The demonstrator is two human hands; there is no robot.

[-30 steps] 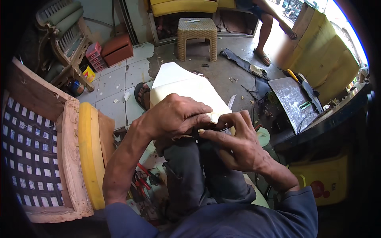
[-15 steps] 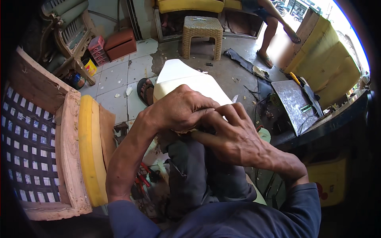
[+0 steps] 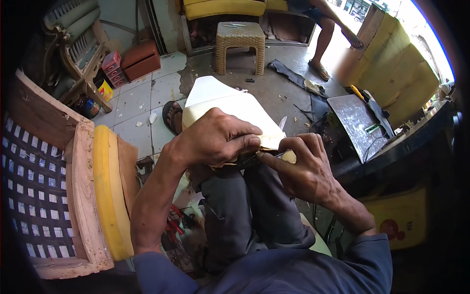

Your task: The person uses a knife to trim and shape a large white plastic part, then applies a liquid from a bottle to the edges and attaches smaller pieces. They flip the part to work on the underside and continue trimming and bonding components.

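Note:
A cream cushion-like piece [image 3: 235, 110] with a white flap at its far end lies over my knees. My left hand [image 3: 220, 137] is closed in a pinch on its near edge, where torn tan material and a dark underside show. Close by on the right, my right hand [image 3: 306, 169] has its fingers curled and its thumb tip pointing at that edge. Something thin and dark runs between the two hands, too small to name. What the right fingers hold is hidden. A pale rounded bit [image 3: 289, 157] shows beneath them.
To my left stand a wooden frame [image 3: 85, 191] with woven black straps and a yellow foam pad [image 3: 110, 191]. Red-handled tools [image 3: 174, 220] lie on the floor beside my leg. Ahead is a woven-pattern stool [image 3: 240, 41]; a grey board [image 3: 360, 125] lies right. Another person's legs [image 3: 323, 44] show beyond.
My right hand has moved right, away from the left, opening a gap that shows the cushion's edge. The left hand keeps its pinch. The whole view has shifted slightly.

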